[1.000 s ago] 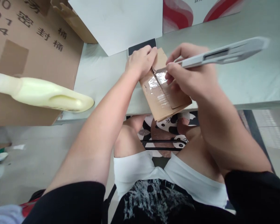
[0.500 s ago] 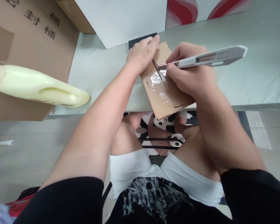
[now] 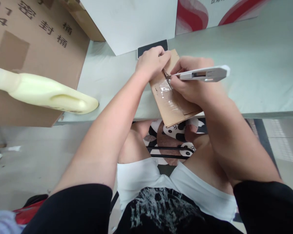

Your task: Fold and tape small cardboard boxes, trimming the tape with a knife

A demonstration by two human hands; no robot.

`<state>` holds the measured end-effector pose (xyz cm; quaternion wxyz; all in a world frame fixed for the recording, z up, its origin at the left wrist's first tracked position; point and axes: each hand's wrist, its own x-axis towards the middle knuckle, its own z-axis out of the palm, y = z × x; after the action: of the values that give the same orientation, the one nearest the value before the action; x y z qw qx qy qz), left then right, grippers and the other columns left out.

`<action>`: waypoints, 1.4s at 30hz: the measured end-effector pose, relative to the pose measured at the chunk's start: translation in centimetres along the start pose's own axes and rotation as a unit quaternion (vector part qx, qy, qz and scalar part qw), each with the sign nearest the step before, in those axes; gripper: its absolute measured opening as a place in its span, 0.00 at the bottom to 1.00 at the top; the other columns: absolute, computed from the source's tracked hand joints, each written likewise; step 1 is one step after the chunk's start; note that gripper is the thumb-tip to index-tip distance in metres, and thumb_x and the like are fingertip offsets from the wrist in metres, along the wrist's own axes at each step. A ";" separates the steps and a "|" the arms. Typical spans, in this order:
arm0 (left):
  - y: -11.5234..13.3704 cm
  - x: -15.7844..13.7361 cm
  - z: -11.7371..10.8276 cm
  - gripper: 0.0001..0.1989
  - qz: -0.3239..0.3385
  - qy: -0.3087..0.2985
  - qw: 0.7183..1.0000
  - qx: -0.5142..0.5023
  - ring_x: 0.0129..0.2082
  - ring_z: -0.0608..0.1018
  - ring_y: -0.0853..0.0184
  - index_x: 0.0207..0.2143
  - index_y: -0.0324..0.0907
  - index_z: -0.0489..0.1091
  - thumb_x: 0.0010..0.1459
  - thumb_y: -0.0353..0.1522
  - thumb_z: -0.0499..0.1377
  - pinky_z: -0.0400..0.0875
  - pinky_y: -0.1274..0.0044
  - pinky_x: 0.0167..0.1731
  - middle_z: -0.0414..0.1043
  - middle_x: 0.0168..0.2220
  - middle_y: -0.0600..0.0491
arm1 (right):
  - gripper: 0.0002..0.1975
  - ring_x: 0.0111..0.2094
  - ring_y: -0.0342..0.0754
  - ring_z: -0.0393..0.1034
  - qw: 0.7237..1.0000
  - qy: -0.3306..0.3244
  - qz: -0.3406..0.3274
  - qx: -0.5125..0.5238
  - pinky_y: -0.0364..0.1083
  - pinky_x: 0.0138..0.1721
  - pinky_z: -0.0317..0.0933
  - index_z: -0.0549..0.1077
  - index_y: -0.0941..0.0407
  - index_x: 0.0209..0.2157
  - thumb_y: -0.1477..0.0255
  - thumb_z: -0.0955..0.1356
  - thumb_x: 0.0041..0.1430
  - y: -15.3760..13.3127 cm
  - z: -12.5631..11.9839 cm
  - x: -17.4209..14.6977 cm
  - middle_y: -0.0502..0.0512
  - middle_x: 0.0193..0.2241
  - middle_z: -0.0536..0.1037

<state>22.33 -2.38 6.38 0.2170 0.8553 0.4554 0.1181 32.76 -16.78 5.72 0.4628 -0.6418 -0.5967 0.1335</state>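
Note:
A small cardboard box [image 3: 164, 107] lies at the table's near edge, one corner jutting out over my lap. Clear tape [image 3: 169, 97] runs along its top seam, where a slit shows at the far end. My left hand [image 3: 153, 61] grips the far left part of the box, fingers curled over it. Pinched in my right hand [image 3: 197, 83] is a white utility knife [image 3: 205, 74]. Its short blade meets the box at the slit, close to my left fingers. The knife's rear end points to the right.
Behind the box lies a dark phone-like slab [image 3: 146, 48] against a white carton [image 3: 141, 22]. A red-and-white carton [image 3: 217, 14] stands further right. On the left are a large brown carton [image 3: 46, 55] and a pale yellow bottle [image 3: 51, 94]. The tablecloth [image 3: 263, 81] is pale green.
The knife's rear end has swung nearer and looks shorter in view. Its blade stays at the slit. My left hand keeps its place on the box; the whole view has shifted slightly.

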 end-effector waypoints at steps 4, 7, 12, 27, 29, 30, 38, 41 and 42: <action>-0.1 0.1 0.0 0.16 -0.006 -0.001 1.000 0.010 0.42 0.77 0.53 0.23 0.52 0.63 0.62 0.46 0.52 0.65 0.65 0.42 0.78 0.36 0.53 | 0.09 0.28 0.56 0.69 0.998 -0.016 0.018 0.051 0.54 0.34 0.65 0.68 0.46 0.24 0.73 0.70 0.52 -0.1 0.1 -0.1 0.51 0.20 0.73; 0.0 0.0 -0.1 0.17 -0.010 0.001 1.000 0.021 0.42 0.78 0.53 0.24 0.51 0.65 0.63 0.45 0.52 0.66 0.66 0.42 0.79 0.35 0.52 | 0.09 0.28 0.56 0.69 0.998 -0.015 0.040 0.035 0.55 0.35 0.64 0.67 0.47 0.24 0.73 0.70 0.52 -0.3 0.1 -0.3 0.51 0.20 0.72; 0.2 -0.2 -0.2 0.17 -0.012 -0.002 0.999 0.029 0.42 0.78 0.54 0.25 0.51 0.68 0.65 0.46 0.52 0.68 0.65 0.43 0.80 0.36 0.52 | 0.08 0.24 0.54 0.63 0.997 -0.011 0.035 -0.069 0.55 0.35 0.61 0.65 0.48 0.26 0.71 0.70 0.51 -0.8 0.4 -0.5 0.51 0.21 0.71; 0.1 -0.1 -0.2 0.18 -0.005 -0.005 1.000 0.022 0.40 0.76 0.53 0.23 0.51 0.64 0.64 0.46 0.51 0.66 0.62 0.42 0.78 0.36 0.52 | 0.10 0.32 0.58 0.71 0.998 -0.008 0.008 0.063 0.55 0.36 0.65 0.63 0.47 0.23 0.71 0.70 0.50 -0.6 0.0 -0.8 0.53 0.20 0.72; -0.1 0.0 -0.1 0.18 -0.003 -0.003 1.000 0.025 0.41 0.77 0.52 0.23 0.52 0.65 0.64 0.47 0.51 0.67 0.62 0.42 0.78 0.36 0.52 | 0.09 0.35 0.59 0.73 0.996 -0.020 0.008 0.092 0.55 0.36 0.66 0.64 0.47 0.24 0.70 0.69 0.50 -0.3 0.1 -0.8 0.53 0.20 0.73; -0.1 0.1 0.0 0.18 -0.006 -0.001 1.000 0.029 0.41 0.77 0.52 0.24 0.51 0.66 0.64 0.47 0.51 0.67 0.62 0.42 0.79 0.36 0.52 | 0.09 0.36 0.59 0.73 0.994 -0.026 0.012 0.103 0.55 0.36 0.66 0.64 0.47 0.24 0.71 0.69 0.50 -0.2 0.1 -0.7 0.54 0.20 0.73; 0.0 0.0 -0.1 0.19 -0.008 0.003 1.000 0.029 0.43 0.78 0.52 0.22 0.51 0.64 0.64 0.47 0.51 0.68 0.63 0.43 0.79 0.35 0.52 | 0.10 0.34 0.57 0.74 0.995 -0.020 -0.001 0.103 0.54 0.33 0.69 0.64 0.46 0.22 0.70 0.69 0.50 -0.6 -0.4 -0.9 0.52 0.18 0.72; 0.0 0.0 -0.1 0.18 -0.011 0.006 0.999 0.030 0.41 0.78 0.53 0.22 0.50 0.62 0.64 0.44 0.52 0.66 0.64 0.41 0.77 0.34 0.51 | 0.11 0.33 0.57 0.73 0.996 -0.018 -0.005 0.082 0.55 0.33 0.70 0.64 0.47 0.21 0.69 0.70 0.51 -0.6 -0.4 -0.8 0.53 0.19 0.73; 0.0 0.0 -0.1 0.18 -0.012 0.009 0.999 0.031 0.40 0.77 0.54 0.22 0.49 0.61 0.64 0.44 0.52 0.65 0.64 0.40 0.77 0.33 0.51 | 0.11 0.33 0.57 0.73 0.997 -0.017 -0.006 0.082 0.55 0.34 0.70 0.64 0.47 0.21 0.69 0.70 0.50 -0.5 -0.3 -0.8 0.53 0.19 0.74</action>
<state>22.29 -2.41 6.43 0.1874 0.8550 0.4712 0.1084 32.47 -17.69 5.99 0.5041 -0.5961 -0.5954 0.1898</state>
